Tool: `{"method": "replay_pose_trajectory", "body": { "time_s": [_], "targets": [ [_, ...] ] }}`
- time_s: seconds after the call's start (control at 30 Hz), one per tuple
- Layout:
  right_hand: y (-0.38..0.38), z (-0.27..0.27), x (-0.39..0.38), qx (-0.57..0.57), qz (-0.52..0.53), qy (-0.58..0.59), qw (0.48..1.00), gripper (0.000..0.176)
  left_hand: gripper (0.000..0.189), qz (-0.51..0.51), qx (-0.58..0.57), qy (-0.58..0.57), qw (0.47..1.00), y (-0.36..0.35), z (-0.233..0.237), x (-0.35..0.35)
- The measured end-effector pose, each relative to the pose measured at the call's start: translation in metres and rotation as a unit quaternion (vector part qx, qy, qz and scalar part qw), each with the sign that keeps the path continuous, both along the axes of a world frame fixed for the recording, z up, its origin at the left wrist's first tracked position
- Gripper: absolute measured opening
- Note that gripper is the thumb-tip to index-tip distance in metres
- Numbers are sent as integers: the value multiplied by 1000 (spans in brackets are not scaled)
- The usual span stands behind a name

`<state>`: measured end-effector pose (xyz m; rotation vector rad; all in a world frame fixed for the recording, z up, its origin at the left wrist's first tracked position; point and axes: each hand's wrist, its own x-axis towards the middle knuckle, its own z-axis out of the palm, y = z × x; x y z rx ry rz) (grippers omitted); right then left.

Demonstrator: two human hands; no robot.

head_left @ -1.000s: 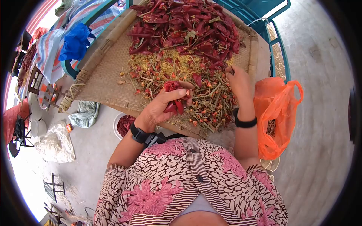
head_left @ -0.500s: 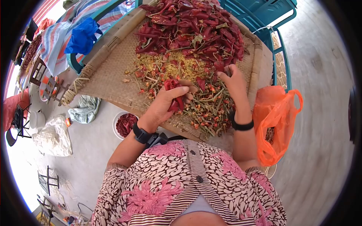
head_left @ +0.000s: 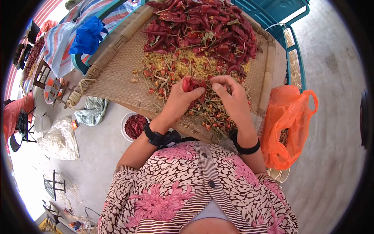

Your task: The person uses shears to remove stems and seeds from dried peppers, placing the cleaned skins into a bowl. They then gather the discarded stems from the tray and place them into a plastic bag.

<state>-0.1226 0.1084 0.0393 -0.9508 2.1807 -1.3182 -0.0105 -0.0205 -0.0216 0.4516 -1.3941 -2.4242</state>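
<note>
My left hand [head_left: 176, 102] is closed around a small bunch of dried red chili peppers [head_left: 191, 84], its thumb lying across them. Just to the right, my right hand [head_left: 234, 100] has its thumb and fingers curled toward that bunch. What its fingertips grip, if anything, is too small to make out. Both hands are above a woven tray [head_left: 117, 74]. Beyond them rises a large heap of dried red chilies [head_left: 202, 29]. Yellow seeds [head_left: 181, 60] lie in front of the heap, and cut stems with orange-red bits [head_left: 214, 117] spread beneath my hands.
An orange plastic bag [head_left: 280, 128] hangs at the tray's right side. On the floor to the left stands a white bowl of red chilies [head_left: 135, 126]. A teal metal frame [head_left: 290, 43] runs behind the tray, and a blue bag [head_left: 87, 36] is at its far left.
My right hand has moved from the edge of the chili heap down and left to beside the bunch in my left hand. My left hand has shifted slightly right, still holding the chilies.
</note>
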Motion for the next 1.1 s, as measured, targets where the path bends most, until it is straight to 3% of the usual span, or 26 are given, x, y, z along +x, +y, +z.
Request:
{"method": "replay_pose_trajectory", "body": {
  "time_s": [0.13, 0.23, 0.33, 0.43, 0.5, 0.53, 0.67, 0.77, 0.83, 0.87, 0.93, 0.97, 1.03, 1.1],
  "targets": [
    [-10, -10, 6, -9, 49, 87, 995, 17, 19, -19, -35, 15, 999, 4, -8, -1],
    [-10, -11, 10, -79, 55, 92, 991, 12, 16, 31, -81, 33, 996, 9, -8, -3],
    [-8, -14, 12, -53, 105, 363, 924, 12, 13, 7, -187, 17, 982, 5, -19, -7],
    [-9, -23, 11, -122, 47, 260, 957, 13, 13, -121, -63, -21, 990, -2, -4, 2],
    [-5, -8, 15, -95, 8, -6, 995, 13, 10, -138, -78, -11, 987, -4, 10, 6],
    [-2, -1, 17, -78, -13, -141, 987, 13, 8, -147, -84, -7, 985, -3, 12, 8],
    [2, 2, 15, -165, -25, -386, 907, 10, 13, -185, -122, 46, 974, -11, 10, 10],
    [9, -6, 0, -165, 29, -528, 833, 8, 12, -189, -141, 108, 966, -10, 5, 10],
    [11, -3, 0, -169, 3, -574, 801, 7, 11, -188, -140, 151, 961, -6, 3, 7],
    [13, -1, -1, -171, -10, -596, 785, 7, 10, -184, -111, 108, 971, -6, 5, 9],
    [19, 5, -6, -182, 21, -372, 910, 7, 9, -175, -54, 22, 983, -8, 19, 14],
    [22, 14, -10, -157, -42, -236, 958, 8, 10, -145, 2, 48, 988, -8, 15, 14],
    [30, 22, -27, -60, -123, 6, 991, 10, 11, -85, 112, 99, 985, -10, -6, 12],
    [43, 11, -54, 78, -153, 204, 964, 13, 16, -73, 182, 136, 971, -12, -18, 8]
  ]
}}
